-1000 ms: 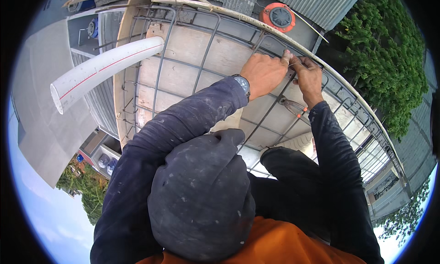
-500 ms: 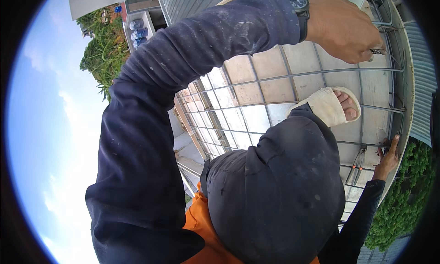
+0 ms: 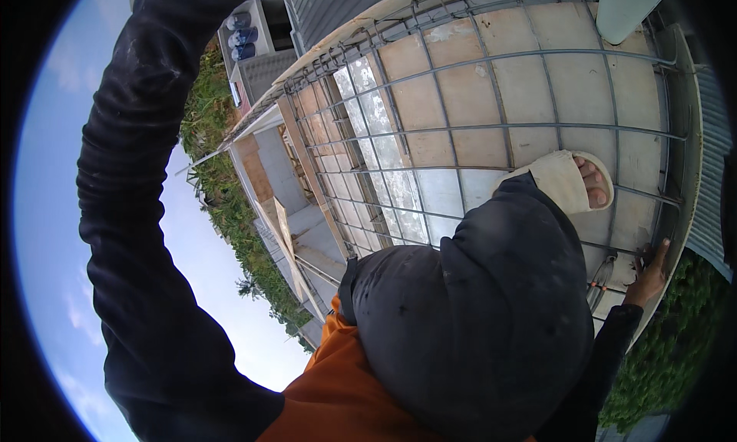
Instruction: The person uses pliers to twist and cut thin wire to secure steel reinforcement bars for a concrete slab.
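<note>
My left arm (image 3: 130, 158) reaches up along the left side, and its hand is beyond the top edge of the picture. At the far right, my right hand (image 3: 651, 277) rests against the inner side of a curved board edge (image 3: 685, 212), fingers stretched along it. Small dark bits show by its fingers, too small to name. Beside that hand, pincers (image 3: 603, 273) with orange marks on the handles lie on the steel bars. A grid of tied rebar (image 3: 484, 127) spreads over pale panels (image 3: 449, 131) under me.
My sandalled foot (image 3: 572, 183) stands on the grid below my bent knee (image 3: 476, 319). A pale green post-like piece (image 3: 626, 8) stands at the top right. Beyond the board edge are corrugated roofing (image 3: 710, 158) and trees (image 3: 668, 350). Left lie lower concrete and timber (image 3: 288, 235).
My left hand, earlier closed on a small metal piece above the grid at the upper right, has swung left and out of view. My right hand stays by the board edge.
</note>
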The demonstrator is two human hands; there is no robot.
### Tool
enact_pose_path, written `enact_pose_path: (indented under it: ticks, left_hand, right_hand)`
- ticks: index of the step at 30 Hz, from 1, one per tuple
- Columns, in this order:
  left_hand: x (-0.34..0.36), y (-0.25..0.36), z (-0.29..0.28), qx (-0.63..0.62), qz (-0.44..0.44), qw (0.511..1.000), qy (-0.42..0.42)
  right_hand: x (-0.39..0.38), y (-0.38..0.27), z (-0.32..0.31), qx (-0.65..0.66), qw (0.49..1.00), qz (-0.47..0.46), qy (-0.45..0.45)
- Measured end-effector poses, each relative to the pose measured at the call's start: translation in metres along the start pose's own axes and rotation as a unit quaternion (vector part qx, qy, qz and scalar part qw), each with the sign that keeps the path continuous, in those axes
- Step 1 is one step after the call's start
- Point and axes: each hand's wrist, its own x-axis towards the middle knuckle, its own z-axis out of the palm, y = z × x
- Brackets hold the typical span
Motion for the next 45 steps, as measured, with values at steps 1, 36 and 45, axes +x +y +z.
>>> enact_pose_path:
  ticks: [1,36,45]
  left_hand:
    - [0.004,0.001,0.003,0.0,0.01,1.0,0.003]
    - [0.249,0.252,0.244,-0.413,0.111,0.872,-0.238]
    - [0.263,0.27,0.277,-0.411,0.084,0.86,-0.291]
  right_hand:
    - [0.001,0.003,-0.001,0.004,1.0,-0.001,-0.005]
    - [-0.147,0.084,-0.126,-0.337,0.923,-0.181,-0.037]
    - [-0.121,0.119,-0.06,-0.391,0.897,-0.193,-0.072]
